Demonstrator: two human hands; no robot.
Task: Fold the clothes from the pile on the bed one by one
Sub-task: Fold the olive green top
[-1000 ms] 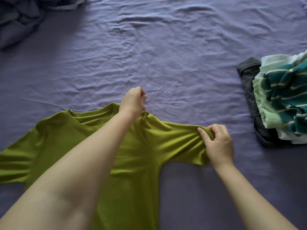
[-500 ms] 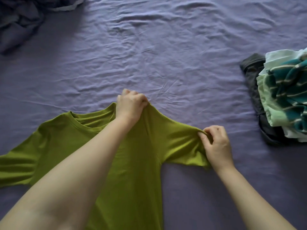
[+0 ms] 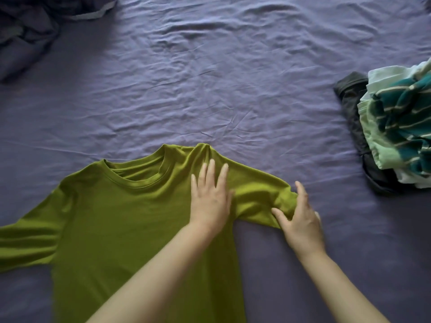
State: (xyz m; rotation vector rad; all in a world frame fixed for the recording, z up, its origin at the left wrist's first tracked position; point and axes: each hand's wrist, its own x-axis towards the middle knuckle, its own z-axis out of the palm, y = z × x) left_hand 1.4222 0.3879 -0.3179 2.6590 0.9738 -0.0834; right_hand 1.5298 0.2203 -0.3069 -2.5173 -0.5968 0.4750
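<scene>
green t-shirt (image 3: 112, 217) lies spread on the purple bed sheet (image 3: 210, 89) in the lower left and centre of the frame, its neckline toward the top, one sleeve reaching the left edge and the other stretching out to the right. we see our left hand (image 3: 211, 197) lying flat on the shirt just below the shoulder seam, fingers straight and a little spread, pressing the cloth and gripping nothing. a small ridge of fabric stands up just above its fingertips. our right hand (image 3: 300, 224) sits at the cuff end of the right-side sleeve, fingers extended and apart, the thumb touching the bunched sleeve edge; it does not close round the fabric. both forearms come up from the bottom edge of the frame.

at the right edge, well apart from the shirt, we see the pile of clothes (image 3: 396, 127): a teal and pale green striped piece on top of a dark grey garment (image 3: 349, 94). in the upper left corner lies a rumpled dark blanket (image 3: 28, 31). the sheet is creased across the middle of the frame.
</scene>
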